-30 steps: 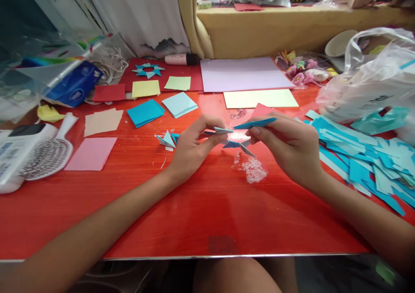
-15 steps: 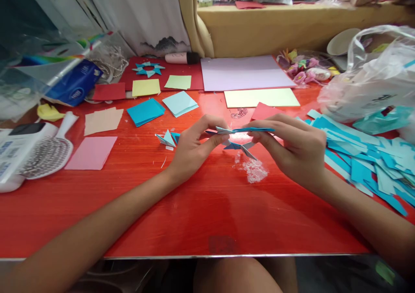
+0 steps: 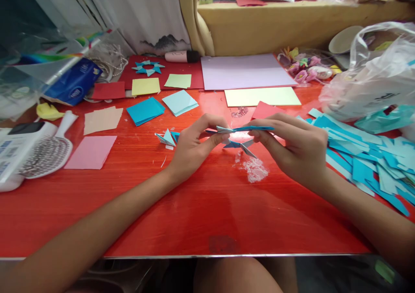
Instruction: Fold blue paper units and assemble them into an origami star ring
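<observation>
A folded blue and pale-blue origami piece [image 3: 241,129] is held nearly edge-on above the table. My left hand [image 3: 197,146] pinches its pale left end between thumb and fingers. On the blue right end, my right hand [image 3: 288,143] closes with thumb below and fingers on top. Just under it, between the hands, shows another blue and white folded paper part [image 3: 238,145]; whether it is joined to the held piece I cannot tell. Left of my left hand, a small folded paper unit [image 3: 167,137] rests on the table, partly hidden by the hand.
Blue paper strips [image 3: 372,159] lie heaped on the right, near a plastic bag [image 3: 372,76]. Square paper stacks [image 3: 145,111] sit at the left back, with a paper star ring [image 3: 148,68] behind. A hairbrush [image 3: 48,154] lies at far left on the red table [image 3: 194,223].
</observation>
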`<control>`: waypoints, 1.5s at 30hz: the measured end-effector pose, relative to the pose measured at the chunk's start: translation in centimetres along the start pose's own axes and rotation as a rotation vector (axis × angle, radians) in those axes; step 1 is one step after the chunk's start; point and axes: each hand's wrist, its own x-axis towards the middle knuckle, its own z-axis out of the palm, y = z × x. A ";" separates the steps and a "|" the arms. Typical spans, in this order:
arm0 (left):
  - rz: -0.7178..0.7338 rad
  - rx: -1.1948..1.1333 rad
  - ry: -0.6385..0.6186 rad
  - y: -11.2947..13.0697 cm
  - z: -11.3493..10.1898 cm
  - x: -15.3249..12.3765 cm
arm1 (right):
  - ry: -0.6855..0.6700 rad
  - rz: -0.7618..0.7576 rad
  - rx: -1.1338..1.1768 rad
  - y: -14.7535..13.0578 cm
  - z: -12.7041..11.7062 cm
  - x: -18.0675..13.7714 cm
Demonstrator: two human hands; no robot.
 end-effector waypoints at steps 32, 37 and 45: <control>-0.253 -0.101 -0.238 0.5 0.0 0.0 | -0.276 0.294 0.415 -0.1 1.3 0.0; -0.305 -0.056 -0.256 0.1 0.0 0.0 | -0.363 0.301 0.243 0.3 1.3 0.4; -0.425 0.071 -0.359 -0.3 0.2 0.5 | -0.009 0.162 -0.079 0.4 -0.8 3.5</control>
